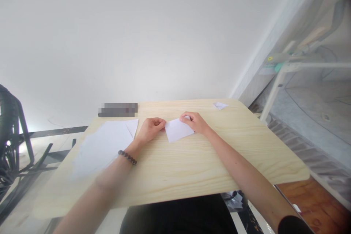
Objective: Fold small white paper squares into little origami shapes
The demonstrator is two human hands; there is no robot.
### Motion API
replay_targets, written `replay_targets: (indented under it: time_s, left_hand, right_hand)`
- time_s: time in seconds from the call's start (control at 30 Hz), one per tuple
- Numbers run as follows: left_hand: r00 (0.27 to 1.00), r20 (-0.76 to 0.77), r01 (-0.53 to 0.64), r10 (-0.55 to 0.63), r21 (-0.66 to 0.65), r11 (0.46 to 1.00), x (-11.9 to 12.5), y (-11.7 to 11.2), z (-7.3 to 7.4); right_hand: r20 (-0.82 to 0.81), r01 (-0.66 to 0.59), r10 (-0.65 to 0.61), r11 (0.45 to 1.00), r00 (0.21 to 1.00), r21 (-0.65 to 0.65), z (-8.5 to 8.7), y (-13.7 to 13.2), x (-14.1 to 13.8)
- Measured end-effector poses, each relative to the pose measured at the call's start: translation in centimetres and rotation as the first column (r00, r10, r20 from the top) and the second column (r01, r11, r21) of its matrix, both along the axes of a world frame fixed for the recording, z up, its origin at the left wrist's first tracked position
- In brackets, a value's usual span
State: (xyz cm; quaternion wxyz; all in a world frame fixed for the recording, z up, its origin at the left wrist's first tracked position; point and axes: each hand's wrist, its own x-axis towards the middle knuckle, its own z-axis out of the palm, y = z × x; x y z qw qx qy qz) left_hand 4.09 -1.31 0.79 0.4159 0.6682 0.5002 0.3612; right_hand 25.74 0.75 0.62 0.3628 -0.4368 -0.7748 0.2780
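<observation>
A small folded white paper (pixel 177 130) lies on the light wooden table (pixel 192 168), near its far edge. My left hand (pixel 150 128) has its fingers curled and pinches the paper's left corner. My right hand (pixel 194 121) is curled over the paper's upper right edge and presses it down. A dark bead bracelet (pixel 127 157) sits on my left wrist.
A stack of white sheets (pixel 104 146) lies on the table's left part. A small folded paper piece (pixel 220 105) rests at the far right corner. A white wall stands behind the table, black chair frames (pixel 16 142) to the left, a white metal rack (pixel 276 84) to the right.
</observation>
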Motion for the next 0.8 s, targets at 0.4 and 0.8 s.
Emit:
replay_targets:
  time_s: [0.4,0.8]
  left_hand:
    - [0.97,0.24,-0.025,0.043,-0.077,0.997,0.2,0.5,-0.8]
    - [1.0,-0.029,0.009,-0.008,0.03,1.0,0.4,-0.6,1.1]
  right_hand:
    - [-0.014,0.013,-0.013,1.0,1.0,0.007,-0.2,0.0,0.0]
    - [0.003,0.054,-0.055,0.994,0.998,0.092,-0.5,-1.8,-3.5]
